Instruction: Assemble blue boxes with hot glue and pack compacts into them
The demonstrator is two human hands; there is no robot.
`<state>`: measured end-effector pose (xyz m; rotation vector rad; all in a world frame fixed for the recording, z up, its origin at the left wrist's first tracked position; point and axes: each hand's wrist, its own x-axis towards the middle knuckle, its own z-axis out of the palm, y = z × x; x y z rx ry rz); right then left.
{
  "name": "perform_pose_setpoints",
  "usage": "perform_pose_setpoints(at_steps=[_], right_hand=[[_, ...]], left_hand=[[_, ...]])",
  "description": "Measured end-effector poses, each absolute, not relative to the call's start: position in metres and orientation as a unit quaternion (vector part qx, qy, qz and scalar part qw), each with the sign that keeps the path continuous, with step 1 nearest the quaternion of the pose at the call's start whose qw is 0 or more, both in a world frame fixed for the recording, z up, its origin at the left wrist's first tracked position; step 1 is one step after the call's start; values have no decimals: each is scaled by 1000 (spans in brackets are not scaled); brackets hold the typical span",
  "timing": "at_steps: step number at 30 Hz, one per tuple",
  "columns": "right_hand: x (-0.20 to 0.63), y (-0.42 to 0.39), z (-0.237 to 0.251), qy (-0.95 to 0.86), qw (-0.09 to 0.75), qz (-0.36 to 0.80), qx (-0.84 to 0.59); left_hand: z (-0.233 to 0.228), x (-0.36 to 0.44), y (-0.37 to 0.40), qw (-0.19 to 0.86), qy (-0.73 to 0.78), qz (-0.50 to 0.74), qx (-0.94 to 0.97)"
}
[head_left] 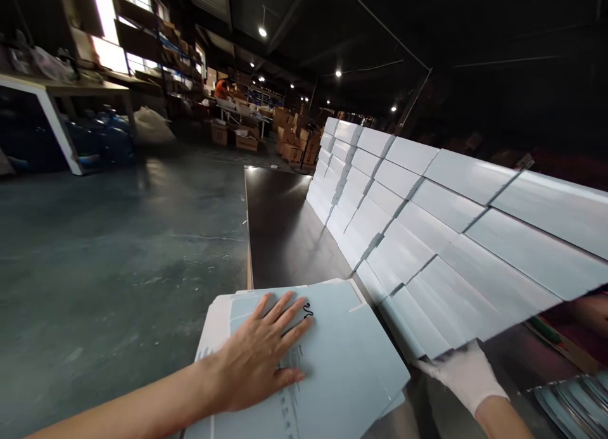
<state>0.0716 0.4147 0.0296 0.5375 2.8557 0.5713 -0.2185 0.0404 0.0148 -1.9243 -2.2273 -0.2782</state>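
Note:
My bare left hand [261,350] lies flat, fingers spread, on the top sheet of a stack of light-blue printed card sheets [351,337]. A small black squiggle is printed near its fingertips. My right hand [463,375], in a white glove, is at the lower near edge of a wall of stacked white boxes [451,287]. One of its digits stretches out to the left; the other fingers are partly hidden at the boxes' edge. I see nothing held in it.
Both stacks rest on a dark tabletop [285,236]. Shiny round-edged items [574,394] and part of another person's arm [591,312] are at right. A white-legged table [57,122] stands left across the green floor; cartons [294,141] and a person in orange [221,89] are farther back.

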Motion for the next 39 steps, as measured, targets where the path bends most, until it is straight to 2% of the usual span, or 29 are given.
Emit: perform_pose_setpoints(at_steps=[5,11,17,23,28,34,39], right_hand=[[-1,421,25,936,173,263,160],[-80,460,14,940,181,247,153],[-141,503,12,960,131,187,162],[-180,528,11,982,78,63,158],[-208,509,9,988,43,-21,147],[-181,473,41,962,-12,-163,218],[-45,414,93,895,-84,-217,380]], left_hand=[[32,-214,42,-36,-760,-82,-644],[41,-214,43,-107,-758,-86,-637],[18,-224,48,-14,-719,-115,-686],[6,-225,50,96,-703,-94,-698],[4,-225,48,109,-713,-85,-687],[-3,-216,40,105,-737,-123,-656],[-17,-214,34,115,-744,-164,-637]])
